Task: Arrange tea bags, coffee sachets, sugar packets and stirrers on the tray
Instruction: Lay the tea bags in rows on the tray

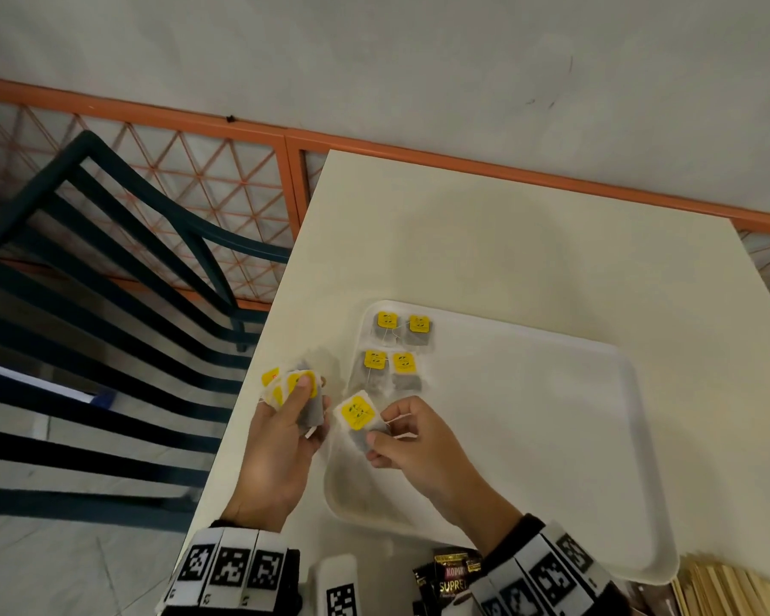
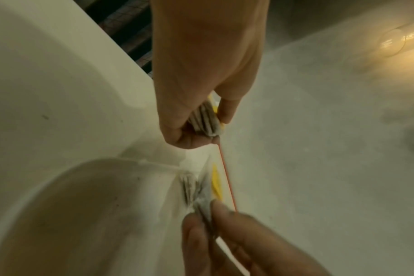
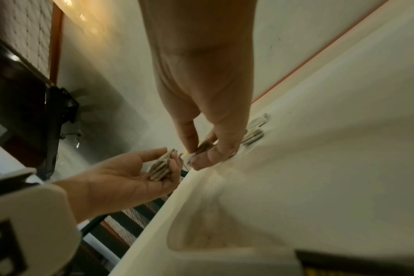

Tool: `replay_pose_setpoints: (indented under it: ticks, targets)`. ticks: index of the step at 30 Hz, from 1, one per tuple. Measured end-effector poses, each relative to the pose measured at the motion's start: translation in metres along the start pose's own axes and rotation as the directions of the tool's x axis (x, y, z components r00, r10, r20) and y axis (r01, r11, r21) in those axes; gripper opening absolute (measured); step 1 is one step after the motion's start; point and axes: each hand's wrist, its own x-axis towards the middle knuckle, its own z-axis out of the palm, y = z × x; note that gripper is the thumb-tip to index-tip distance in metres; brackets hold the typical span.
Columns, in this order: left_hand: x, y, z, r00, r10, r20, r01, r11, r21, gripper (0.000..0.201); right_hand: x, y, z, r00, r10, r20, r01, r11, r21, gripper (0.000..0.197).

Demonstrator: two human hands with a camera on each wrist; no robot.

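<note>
Cream surface (image 1: 485,242) by a grey wall carries a white tray (image 1: 632,437) with four tea bags (image 1: 394,349) laid in two pairs at its far left corner. Tea-bag step is underway: the left hand (image 1: 281,442) grips a spare stack (image 1: 301,395), the right hand (image 1: 412,442) pinches one tea bag (image 1: 357,415), likely placed next below the pairs. Coffee sachets (image 1: 452,575) and stirrers (image 1: 730,591) are cut off at the bottom edge; sugar packets aren't visible

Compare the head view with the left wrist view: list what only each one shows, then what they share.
Head view only: four tea bags laid in two rows on the tray, black coffee sachets and wooden stirrers near the table's front edge, a dark chair.
Left wrist view only: a lit bulb.
Shared: left hand gripping a stack of tea bags, right hand pinching a single tea bag.
</note>
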Motion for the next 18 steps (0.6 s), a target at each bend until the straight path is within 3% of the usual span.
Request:
replay_pose_setpoints:
  ticks: [4,10,14,18]
  targets:
    - [0.000,0.000,-0.011,1.000,0.000,-0.016,-0.001,0.999,-0.046,0.020,0.009,0.007,0.004,0.995,0.022,-0.102,-0.030,0.996,-0.082,0.020]
    - [-0.001,-0.002,-0.014,0.999,-0.028,-0.016,0.028,1.000,-0.013,0.010,0.021,0.008,0.017,0.987,0.058,-0.147,-0.062,0.998,-0.018,0.030]
    - [-0.002,-0.005,-0.012,0.999,-0.034,-0.004,0.034,0.999,0.026,0.017,0.023,0.008,0.020,0.990,-0.033,-0.140,0.004,0.979,-0.203,0.036]
    - [-0.003,-0.010,-0.009,0.999,-0.035,0.037,0.032,0.996,0.079,0.014,0.023,0.011,0.020,0.977,-0.180,-0.115,0.107,0.878,-0.468,0.034]
